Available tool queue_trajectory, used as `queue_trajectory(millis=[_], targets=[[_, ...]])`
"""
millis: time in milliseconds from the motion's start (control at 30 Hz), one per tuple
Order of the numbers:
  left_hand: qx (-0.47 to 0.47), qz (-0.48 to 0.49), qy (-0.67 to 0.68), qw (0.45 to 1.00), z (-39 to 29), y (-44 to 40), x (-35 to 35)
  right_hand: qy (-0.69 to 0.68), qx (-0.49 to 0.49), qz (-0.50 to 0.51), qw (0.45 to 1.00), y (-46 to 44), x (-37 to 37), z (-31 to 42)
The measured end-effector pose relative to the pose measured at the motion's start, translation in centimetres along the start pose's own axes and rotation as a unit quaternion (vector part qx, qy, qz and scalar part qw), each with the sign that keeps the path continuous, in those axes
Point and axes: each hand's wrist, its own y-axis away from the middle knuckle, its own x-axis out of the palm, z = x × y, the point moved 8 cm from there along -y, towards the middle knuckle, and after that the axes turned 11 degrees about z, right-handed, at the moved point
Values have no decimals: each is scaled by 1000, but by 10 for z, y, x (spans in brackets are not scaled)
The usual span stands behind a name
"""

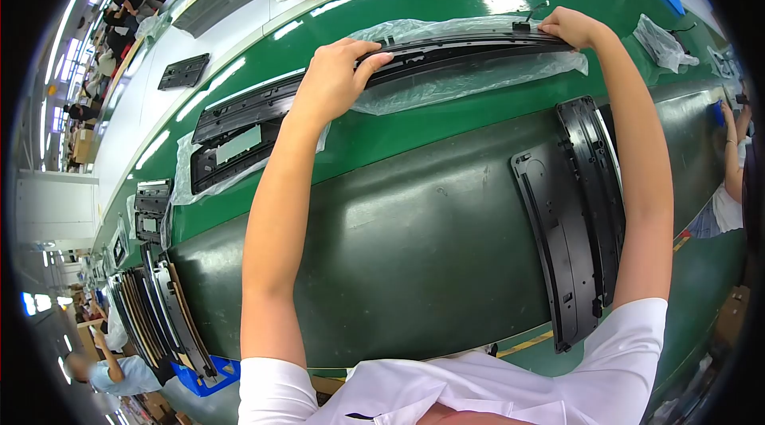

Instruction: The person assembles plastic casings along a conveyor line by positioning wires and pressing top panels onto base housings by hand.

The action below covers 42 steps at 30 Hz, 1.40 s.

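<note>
A long black plastic panel (pixel 462 43) stretches across the far side of the bench. My left hand (pixel 333 78) grips it near the middle, thumb and fingers closed over its edge. At its right end, my right hand (pixel 570 27) has its fingers closed on the panel's tip, next to a short dark cable (pixel 532 17). Beneath lies a second black panel (pixel 209 170) with a pale rectangular area at its left end. Clear plastic wrap (pixel 470 86) spreads under both pieces. The undersides of my fingers are hidden.
Two curved black panels (pixel 558 234) lie by my right arm. More panels stand in a rack (pixel 155 313) at left, above a blue bin (pixel 209 379). A bagged part (pixel 664 44) rests at far right. Other people work on both sides.
</note>
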Motion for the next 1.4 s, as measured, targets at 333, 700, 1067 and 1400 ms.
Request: queue_trajectory(millis=[333,700,1067,1400], targets=[[-26,125,-19,992,-2,-20,15,112,-3,12,994,-3,-10,-10],[5,101,-180,978,-33,14,52,72,-106,-309,942,24,20,-34],[-49,-157,-16,986,33,135,-32,124,-123,-389,904,59,37,114],[-214,-248,33,944,183,246,-94,202,-74,-225,950,0,121,149]])
